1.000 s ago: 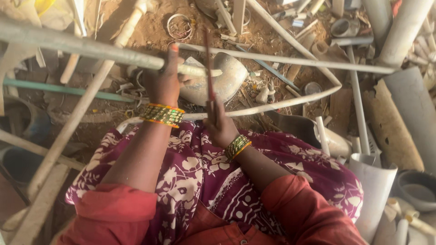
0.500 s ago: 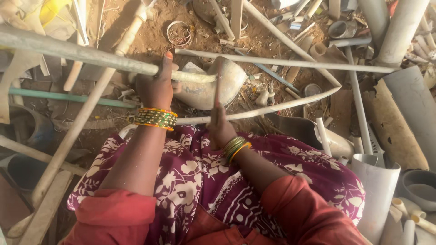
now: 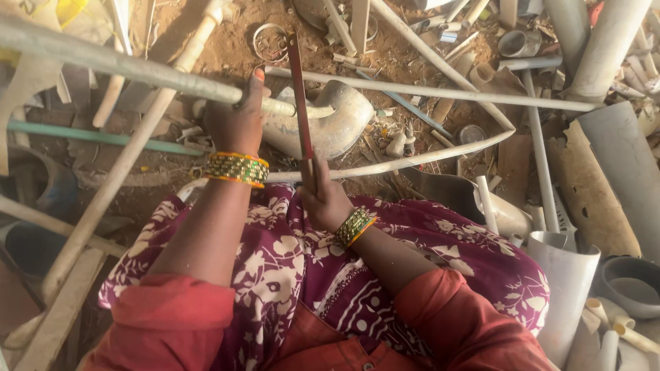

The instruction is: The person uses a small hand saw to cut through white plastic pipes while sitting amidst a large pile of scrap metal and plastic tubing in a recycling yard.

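Observation:
My left hand (image 3: 237,124) grips a long grey-white plastic pipe (image 3: 103,62) that runs across the upper left. My right hand (image 3: 323,199) holds a thin dark red-brown blade (image 3: 299,103) upright, its length crossing the pipe's end just right of my left hand. Behind the blade a wide grey pipe elbow (image 3: 340,124) lies on the dirt. Both wrists wear green and orange bangles. My lap is covered by maroon cloth with white flowers (image 3: 289,268).
Scrap pipes lie all around on reddish dirt: a thin bent white pipe (image 3: 440,154), large grey pipes (image 3: 608,41) at the upper right, a cut white pipe section (image 3: 567,282) and grey bowl (image 3: 632,285) at the right, a green rod (image 3: 82,134) at the left.
My right hand has raised the blade upright against the pipe again, after it was down and out of sight half a second ago. My left hand stays on the pipe.

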